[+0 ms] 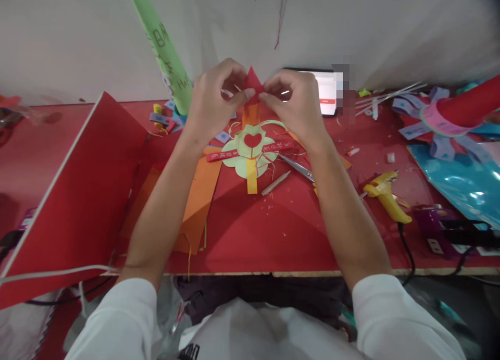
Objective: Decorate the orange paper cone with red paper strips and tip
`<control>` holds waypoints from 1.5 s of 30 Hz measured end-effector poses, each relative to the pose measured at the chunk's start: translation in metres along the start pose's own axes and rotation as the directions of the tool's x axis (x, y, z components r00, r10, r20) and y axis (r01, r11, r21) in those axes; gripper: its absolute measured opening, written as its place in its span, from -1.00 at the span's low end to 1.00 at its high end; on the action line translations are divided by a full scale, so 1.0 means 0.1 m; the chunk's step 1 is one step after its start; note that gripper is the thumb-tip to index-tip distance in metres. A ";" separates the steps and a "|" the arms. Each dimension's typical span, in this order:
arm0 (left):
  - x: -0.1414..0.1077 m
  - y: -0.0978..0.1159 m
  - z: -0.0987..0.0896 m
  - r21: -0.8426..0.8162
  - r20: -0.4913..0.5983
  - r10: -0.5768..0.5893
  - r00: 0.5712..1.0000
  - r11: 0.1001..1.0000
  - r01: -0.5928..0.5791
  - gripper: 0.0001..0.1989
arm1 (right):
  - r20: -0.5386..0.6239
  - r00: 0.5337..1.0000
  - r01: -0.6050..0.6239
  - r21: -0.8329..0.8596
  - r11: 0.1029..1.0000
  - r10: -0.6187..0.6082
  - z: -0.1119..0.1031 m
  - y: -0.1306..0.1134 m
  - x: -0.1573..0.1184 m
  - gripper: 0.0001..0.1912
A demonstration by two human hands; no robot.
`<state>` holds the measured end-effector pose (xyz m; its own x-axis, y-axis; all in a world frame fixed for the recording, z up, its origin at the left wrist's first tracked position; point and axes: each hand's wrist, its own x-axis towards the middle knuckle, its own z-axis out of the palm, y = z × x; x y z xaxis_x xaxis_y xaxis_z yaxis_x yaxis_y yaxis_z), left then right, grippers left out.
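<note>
The left hand and the right hand are raised over the far part of the red surface, each pinching a side of a pointed red paper piece between thumb and fingers. That piece sits between the two hands, its tip sticking up, at the top of an orange paper strip. Just below the hands, nearer the person, is a pale green paper flower with a red heart in its middle, red strips with writing reaching out to both sides and a yellow strip pointing toward the person. Scissors and a pencil lie beside the flower, on its right. A lit phone is behind the right hand, and a yellow glue gun lies well to the right of the right forearm.
</note>
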<state>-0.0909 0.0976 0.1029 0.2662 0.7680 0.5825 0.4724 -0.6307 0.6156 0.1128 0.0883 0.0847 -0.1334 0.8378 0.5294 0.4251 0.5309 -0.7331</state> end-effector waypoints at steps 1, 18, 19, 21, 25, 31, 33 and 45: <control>0.00 0.02 0.01 -0.022 -0.007 -0.010 1.000 1.000 0.010 -0.81 | -0.001 1.000 0.005 0.007 1.000 -0.005 0.00 0.00 0.00 -0.89; 0.03 -0.02 0.06 0.021 -0.004 -0.037 0.999 0.999 0.037 -0.70 | -0.018 0.999 0.029 -0.016 0.999 -0.029 0.03 -0.08 -0.02 -0.85; 0.04 -0.04 0.06 0.022 -0.010 -0.031 0.999 0.999 0.032 -0.69 | -0.028 0.999 0.042 -0.006 0.999 -0.042 0.03 -0.08 -0.01 -0.85; 0.05 -0.05 0.06 0.010 -0.035 -0.026 0.999 1.000 0.026 -0.68 | -0.044 0.997 0.065 0.013 0.998 -0.064 0.04 -0.08 -0.02 -0.85; 0.04 -0.04 0.06 -0.007 -0.055 -0.035 0.998 0.999 0.035 -0.74 | -0.049 0.997 0.054 -0.005 0.999 -0.054 0.03 -0.08 -0.02 -0.85; 0.04 -0.05 0.04 0.013 -0.048 -0.068 0.996 0.998 0.069 -0.73 | -0.031 1.000 0.001 -0.050 0.999 -0.003 0.02 -0.07 -0.02 -0.84; 0.04 -0.05 0.03 0.012 -0.039 -0.058 0.998 0.998 0.059 -0.74 | -0.039 0.999 -0.007 -0.049 0.999 0.005 0.02 -0.07 -0.02 -0.83; -0.01 0.11 0.04 -0.042 -0.092 0.027 0.995 0.999 -0.031 -0.85 | -0.110 0.991 0.077 0.015 0.997 -0.075 0.01 -0.12 -0.02 -0.85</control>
<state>-0.0822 0.0904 0.1069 0.2003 0.7373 0.6452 0.4286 -0.6581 0.6190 0.1074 0.0805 0.0918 -0.0658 0.7768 0.6263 0.3998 0.5956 -0.6967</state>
